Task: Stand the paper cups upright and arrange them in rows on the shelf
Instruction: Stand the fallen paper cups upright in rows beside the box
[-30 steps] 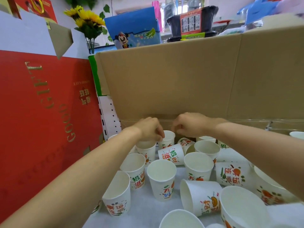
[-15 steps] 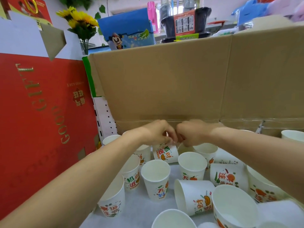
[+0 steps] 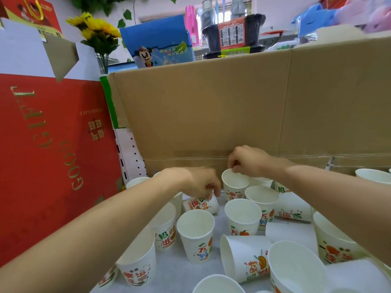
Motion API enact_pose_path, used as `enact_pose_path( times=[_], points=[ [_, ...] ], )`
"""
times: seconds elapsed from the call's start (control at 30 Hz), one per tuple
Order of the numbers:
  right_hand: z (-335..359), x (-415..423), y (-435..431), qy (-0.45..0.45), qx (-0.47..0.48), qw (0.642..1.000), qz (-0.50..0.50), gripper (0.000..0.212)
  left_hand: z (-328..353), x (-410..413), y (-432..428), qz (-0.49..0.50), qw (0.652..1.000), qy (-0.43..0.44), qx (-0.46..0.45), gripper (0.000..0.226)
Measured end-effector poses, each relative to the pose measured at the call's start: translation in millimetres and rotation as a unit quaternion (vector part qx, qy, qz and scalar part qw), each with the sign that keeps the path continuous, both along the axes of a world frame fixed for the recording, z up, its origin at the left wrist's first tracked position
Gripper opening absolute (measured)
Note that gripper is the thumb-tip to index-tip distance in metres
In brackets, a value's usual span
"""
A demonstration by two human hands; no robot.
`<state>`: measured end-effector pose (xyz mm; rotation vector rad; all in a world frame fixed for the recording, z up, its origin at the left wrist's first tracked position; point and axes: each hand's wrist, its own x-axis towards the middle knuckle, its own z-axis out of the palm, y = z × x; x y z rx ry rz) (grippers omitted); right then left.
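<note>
Beside the "GOOD GIFT" box (image 3: 53,155), right hand (image 3: 247,161) seemingly pinches cup (image 3: 236,187).

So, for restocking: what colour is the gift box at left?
The gift box is red with gold lettering; head view.

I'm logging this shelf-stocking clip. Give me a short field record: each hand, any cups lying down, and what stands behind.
left hand: holds a tipped cup lying on its side
right hand: pinches the rim of an upright cup
also lying down: front cup, mouth to the left
behind: cardboard box; red gift box to the left
</note>
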<state>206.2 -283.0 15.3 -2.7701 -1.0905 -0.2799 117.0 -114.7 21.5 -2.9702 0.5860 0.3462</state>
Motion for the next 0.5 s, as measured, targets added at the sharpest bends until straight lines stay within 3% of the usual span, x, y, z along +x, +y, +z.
enact_pose_path(
  times=[0.17, 0.37, 0.5],
  points=[
    [-7.1, 4.7, 13.2, 0.035, -0.011, 0.999, -0.005, 0.019, 0.5, -5.7, 1.2, -0.008, 1.0, -0.018, 0.019, 0.019],
    [5.2, -10.4, 1.5, 0.004, 0.011, 0.999, 0.04, 0.019, 10.8, -10.8, 17.9, 0.03, 0.986, -0.096, -0.13, 0.012],
    [13.0, -27.6, -10.8, 0.092, 0.022, 0.99, 0.1, 0.013, 7.0, -14.2, 26.5, 0.055, 0.98, -0.111, -0.153, 0.013]
  ],
)
